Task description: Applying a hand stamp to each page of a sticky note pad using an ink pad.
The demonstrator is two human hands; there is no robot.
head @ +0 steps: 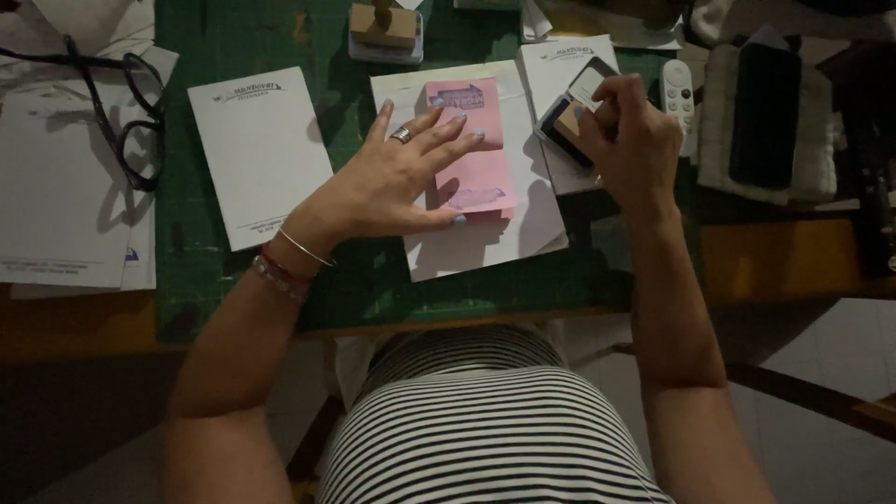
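My left hand (397,182) lies flat, fingers spread, on a pink slip of paper (471,154) that bears purple stamped marks near its top and bottom. The slip rests on a cream sheet (485,238) on a green cutting mat (233,37). My right hand (635,140) is closed around a wooden stamp (567,119), pressing it into an open ink pad (581,107) to the right of the pink slip. Most of the stamp is hidden by the fingers.
A white printed notepad (261,149) lies left of my left hand. Another wooden stamp (385,28) stands at the mat's far edge. A white remote (679,93), a dark phone (765,112), glasses (135,112) and stacked papers (56,187) surround the mat.
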